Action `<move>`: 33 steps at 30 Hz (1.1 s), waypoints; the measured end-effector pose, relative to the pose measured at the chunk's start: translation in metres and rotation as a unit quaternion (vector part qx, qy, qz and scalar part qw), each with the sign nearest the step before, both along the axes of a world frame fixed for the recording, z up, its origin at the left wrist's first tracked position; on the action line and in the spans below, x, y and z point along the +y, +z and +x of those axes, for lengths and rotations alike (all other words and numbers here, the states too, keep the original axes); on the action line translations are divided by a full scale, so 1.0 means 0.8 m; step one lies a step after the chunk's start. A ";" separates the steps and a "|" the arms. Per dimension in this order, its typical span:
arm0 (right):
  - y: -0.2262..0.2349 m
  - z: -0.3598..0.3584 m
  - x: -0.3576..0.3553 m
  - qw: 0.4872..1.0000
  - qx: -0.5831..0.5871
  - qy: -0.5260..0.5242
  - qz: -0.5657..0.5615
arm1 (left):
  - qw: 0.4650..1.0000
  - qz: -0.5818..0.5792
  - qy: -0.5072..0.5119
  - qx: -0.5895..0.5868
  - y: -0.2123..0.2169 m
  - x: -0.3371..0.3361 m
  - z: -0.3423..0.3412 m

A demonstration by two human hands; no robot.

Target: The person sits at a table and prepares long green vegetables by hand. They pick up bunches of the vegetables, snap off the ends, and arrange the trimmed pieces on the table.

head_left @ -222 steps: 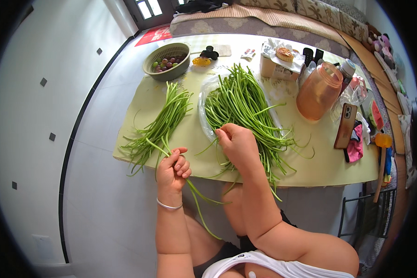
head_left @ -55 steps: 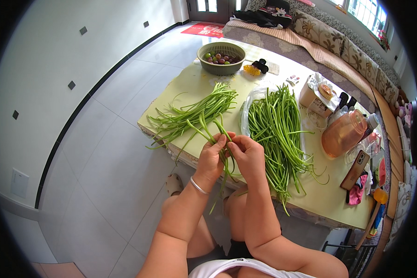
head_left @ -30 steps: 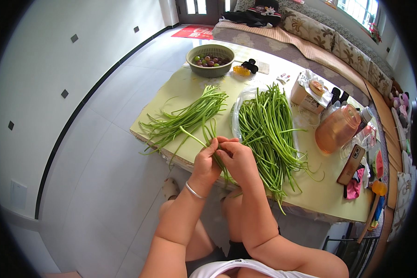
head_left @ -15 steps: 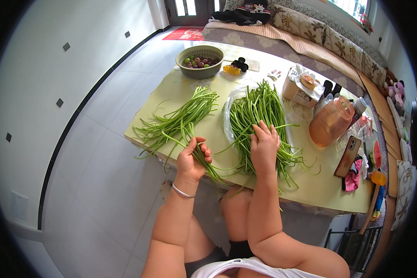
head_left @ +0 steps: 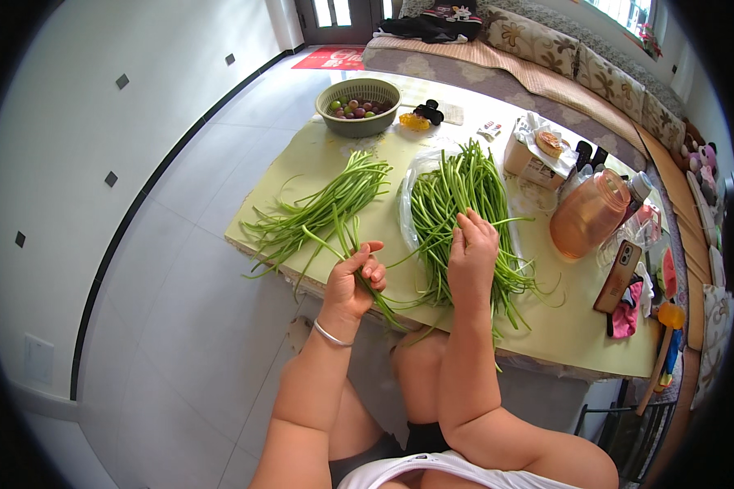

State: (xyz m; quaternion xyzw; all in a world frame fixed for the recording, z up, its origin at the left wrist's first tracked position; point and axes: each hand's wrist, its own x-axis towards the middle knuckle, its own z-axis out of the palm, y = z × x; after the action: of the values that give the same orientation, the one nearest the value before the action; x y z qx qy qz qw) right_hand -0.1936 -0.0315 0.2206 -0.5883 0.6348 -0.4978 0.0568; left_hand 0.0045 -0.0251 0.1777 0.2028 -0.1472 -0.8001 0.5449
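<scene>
A few long green vegetable stems (head_left: 342, 231) are gripped in my left hand (head_left: 355, 281), their lower ends trailing past the table's near edge. Just beyond it lies a smaller pile of stems (head_left: 334, 196) on the yellow tabletop. My right hand (head_left: 473, 248) is over the large pile of green stems (head_left: 457, 191), its fingers closed in a pinch at the pile's surface. It seems to have hold of a stem there, though the fingertips partly hide it. A clear plastic bag (head_left: 408, 213) lies under and around the large pile.
At the far side stand a basket (head_left: 357, 129) of grapes and a yellow and black hair claw (head_left: 426, 114). To the right are a box (head_left: 538, 155), an orange-tinted jug (head_left: 589, 213), a phone (head_left: 618, 275) and a wooden-handled tool (head_left: 651, 383). A sofa (head_left: 514, 98) runs behind.
My right hand's fingers, spread over the large pile before, have drawn together into a pinch. My left hand keeps its stems and has turned slightly. The whole view has shifted a little.
</scene>
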 end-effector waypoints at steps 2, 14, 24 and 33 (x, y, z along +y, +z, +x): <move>0.007 0.001 0.003 1.000 -0.024 0.013 -0.013 | 1.000 -0.005 -0.012 0.006 0.001 -0.001 -0.001; 0.031 0.037 0.023 0.984 -0.081 0.159 0.008 | 0.999 -0.020 0.017 -0.038 0.011 0.001 -0.007; 0.036 0.050 0.034 0.947 -0.109 0.268 0.141 | 0.995 -0.003 0.086 -0.040 0.008 0.001 -0.011; 0.025 0.054 0.029 0.957 -0.094 0.228 0.153 | 0.993 0.000 0.103 -0.051 0.016 0.002 -0.015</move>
State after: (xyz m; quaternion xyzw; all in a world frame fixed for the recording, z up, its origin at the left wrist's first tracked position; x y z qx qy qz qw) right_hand -0.1507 -0.0080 0.2408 -0.6521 0.5439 -0.4219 0.3177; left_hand -0.0073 -0.0237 0.1903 0.2578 -0.1530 -0.7283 0.6162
